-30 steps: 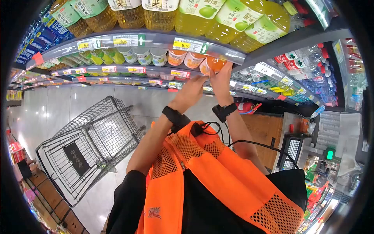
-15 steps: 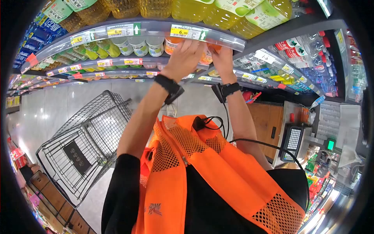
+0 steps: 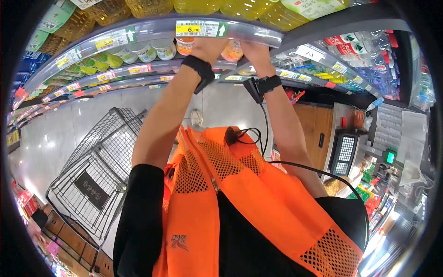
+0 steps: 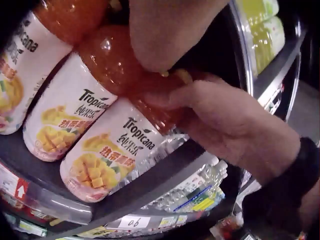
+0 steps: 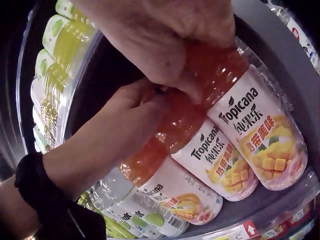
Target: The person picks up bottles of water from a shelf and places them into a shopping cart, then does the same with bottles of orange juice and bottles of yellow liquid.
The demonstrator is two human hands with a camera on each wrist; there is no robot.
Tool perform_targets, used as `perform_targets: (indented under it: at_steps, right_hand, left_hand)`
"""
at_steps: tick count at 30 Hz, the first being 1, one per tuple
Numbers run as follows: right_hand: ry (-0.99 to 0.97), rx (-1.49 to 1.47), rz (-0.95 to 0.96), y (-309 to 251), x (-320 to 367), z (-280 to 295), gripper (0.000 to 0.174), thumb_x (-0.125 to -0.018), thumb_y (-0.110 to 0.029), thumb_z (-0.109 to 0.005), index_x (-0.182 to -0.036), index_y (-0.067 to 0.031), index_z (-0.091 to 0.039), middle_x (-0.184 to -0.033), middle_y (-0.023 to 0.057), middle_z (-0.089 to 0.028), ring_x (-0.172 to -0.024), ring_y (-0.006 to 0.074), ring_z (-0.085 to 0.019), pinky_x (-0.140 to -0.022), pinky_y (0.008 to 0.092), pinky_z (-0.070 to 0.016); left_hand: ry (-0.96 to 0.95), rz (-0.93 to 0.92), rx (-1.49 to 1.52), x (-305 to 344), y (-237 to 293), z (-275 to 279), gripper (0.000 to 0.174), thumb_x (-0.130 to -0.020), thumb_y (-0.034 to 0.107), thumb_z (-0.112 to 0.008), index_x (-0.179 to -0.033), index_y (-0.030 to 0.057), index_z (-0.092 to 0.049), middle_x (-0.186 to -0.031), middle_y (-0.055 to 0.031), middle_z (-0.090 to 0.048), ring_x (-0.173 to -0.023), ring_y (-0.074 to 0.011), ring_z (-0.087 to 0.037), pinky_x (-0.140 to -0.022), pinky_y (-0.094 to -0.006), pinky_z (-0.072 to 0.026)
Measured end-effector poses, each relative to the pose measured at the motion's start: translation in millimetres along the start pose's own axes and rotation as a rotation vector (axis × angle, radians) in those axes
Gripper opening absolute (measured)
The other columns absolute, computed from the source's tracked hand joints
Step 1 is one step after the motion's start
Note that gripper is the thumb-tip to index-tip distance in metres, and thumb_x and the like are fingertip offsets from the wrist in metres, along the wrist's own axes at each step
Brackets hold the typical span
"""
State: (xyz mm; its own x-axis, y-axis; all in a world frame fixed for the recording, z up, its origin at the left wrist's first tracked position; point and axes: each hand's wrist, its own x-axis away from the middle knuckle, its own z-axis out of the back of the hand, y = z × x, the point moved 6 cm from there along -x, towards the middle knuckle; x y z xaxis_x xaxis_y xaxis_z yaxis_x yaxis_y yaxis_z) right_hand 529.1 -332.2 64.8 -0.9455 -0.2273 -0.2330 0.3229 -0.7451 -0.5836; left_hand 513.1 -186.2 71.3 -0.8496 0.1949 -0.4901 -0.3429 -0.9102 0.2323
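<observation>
Several orange Tropicana bottles with white labels stand side by side on a shelf, one [image 3: 232, 51] showing between the hands. My right hand [image 4: 225, 115] grips the upper part of the end bottle [image 4: 112, 155], its thumb against the orange plastic. At the neck of the middle bottle [image 5: 215, 160], my left hand [image 5: 117, 112] has its fingers curled, the tips partly hidden. Seen from the head, the left hand [image 3: 210, 48] and right hand [image 3: 254, 51] are both under the upper shelf's edge, which hides part of the fingers.
Large bottles of yellow drink [image 3: 244, 8] stand on the shelf above, behind a price strip [image 3: 200, 29]. A wire shopping cart [image 3: 92, 171] is on the floor at the left. Water bottles [image 3: 355, 48] fill the shelf at the right. A cable [image 3: 323, 171] hangs across the right arm.
The view has shifted closer to the shelf. Both hands have reached further in beneath the shelf edge, and the left hand has moved left, apart from the right one.
</observation>
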Motion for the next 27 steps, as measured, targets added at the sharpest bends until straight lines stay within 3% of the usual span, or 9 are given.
perform_targets:
  at_steps: [3,11,14,17,19,21,23,26,27]
  right_hand:
    - [-0.060,0.031,-0.012,4,-8,-2,0.039,-0.091,-0.038,-0.064,-0.120,-0.0126,-0.068,-0.125,0.0138,-0.066,-0.118,0.0332,-0.059,-0.102,0.0410,-0.0444]
    - [-0.126,0.285,-0.159,12,-18,-5,0.051,-0.092,-0.043,-0.061,-0.130,-0.0094,-0.061,-0.131,0.0141,-0.063,-0.125,0.0322,-0.054,-0.107,0.0425,-0.0395]
    - [-0.161,0.294,-0.092,-6,-11,1,0.040,-0.092,-0.032,-0.060,-0.127,-0.0134,-0.063,-0.126,0.0168,-0.064,-0.120,0.0345,-0.058,-0.100,0.0429,-0.0452]
    - [-0.187,0.362,0.004,4,-4,-8,0.031,-0.095,-0.036,-0.058,-0.121,-0.0230,-0.070,-0.120,0.0120,-0.068,-0.112,0.0330,-0.062,-0.095,0.0428,-0.0485]
    - [-0.124,0.338,0.054,4,-5,-12,0.026,-0.096,-0.033,-0.057,-0.117,-0.0268,-0.072,-0.115,0.0106,-0.069,-0.106,0.0328,-0.064,-0.090,0.0425,-0.0504]
    - [-0.065,0.351,0.159,-1,-3,-8,0.024,-0.096,-0.031,-0.057,-0.115,-0.0280,-0.073,-0.112,0.0096,-0.070,-0.102,0.0326,-0.065,-0.088,0.0421,-0.0513]
    - [-0.016,0.397,0.332,-17,-1,1,0.025,-0.096,-0.029,-0.057,-0.115,-0.0267,-0.072,-0.112,0.0092,-0.071,-0.101,0.0325,-0.065,-0.088,0.0416,-0.0513]
    - [0.121,0.565,0.538,-30,7,7,0.026,-0.094,-0.027,-0.058,-0.114,-0.0182,-0.072,-0.109,0.0108,-0.071,-0.099,0.0326,-0.066,-0.086,0.0412,-0.0517]
    - [0.073,0.637,0.506,-34,8,6,0.025,-0.093,-0.019,-0.058,-0.111,-0.0084,-0.071,-0.105,0.0152,-0.070,-0.099,0.0352,-0.065,-0.087,0.0431,-0.0514]
  left_hand:
    - [0.218,-0.074,-0.029,2,-12,-9,0.032,-0.096,0.024,-0.054,-0.122,0.0099,-0.064,-0.118,-0.0126,-0.066,-0.112,-0.0308,-0.063,-0.098,-0.0461,-0.0479]
    - [0.032,-0.097,-0.095,3,-33,6,0.031,-0.096,0.022,-0.053,-0.123,0.0101,-0.064,-0.117,-0.0128,-0.066,-0.111,-0.0307,-0.063,-0.097,-0.0453,-0.0483]
    - [-0.003,-0.114,-0.142,3,-34,10,0.031,-0.096,0.022,-0.052,-0.123,0.0102,-0.063,-0.117,-0.0128,-0.066,-0.111,-0.0307,-0.063,-0.097,-0.0450,-0.0485]
    - [-0.043,-0.137,-0.225,4,-31,13,0.031,-0.096,0.021,-0.052,-0.123,0.0102,-0.063,-0.117,-0.0129,-0.066,-0.111,-0.0307,-0.063,-0.097,-0.0447,-0.0486]
    - [-0.088,-0.190,-0.427,3,-27,16,0.031,-0.096,0.021,-0.052,-0.124,0.0103,-0.063,-0.116,-0.0130,-0.066,-0.111,-0.0307,-0.063,-0.097,-0.0445,-0.0488]
    - [-0.134,-0.363,-1.113,6,-21,11,0.031,-0.096,0.020,-0.052,-0.124,0.0103,-0.063,-0.116,-0.0130,-0.066,-0.111,-0.0307,-0.063,-0.096,-0.0443,-0.0489]
    - [-0.185,-0.424,-1.292,5,-20,12,0.031,-0.097,0.020,-0.051,-0.124,0.0104,-0.063,-0.116,-0.0131,-0.065,-0.111,-0.0307,-0.063,-0.096,-0.0441,-0.0490]
    - [-0.207,-0.121,-0.201,5,-29,17,0.031,-0.096,0.015,-0.050,-0.124,0.0074,-0.059,-0.115,-0.0135,-0.064,-0.109,-0.0329,-0.063,-0.095,-0.0421,-0.0494]
    - [-0.006,-0.065,0.288,14,-34,-3,0.043,-0.093,0.039,-0.059,-0.119,0.0049,-0.063,-0.120,-0.0167,-0.063,-0.115,-0.0297,-0.058,-0.101,-0.0445,-0.0412]
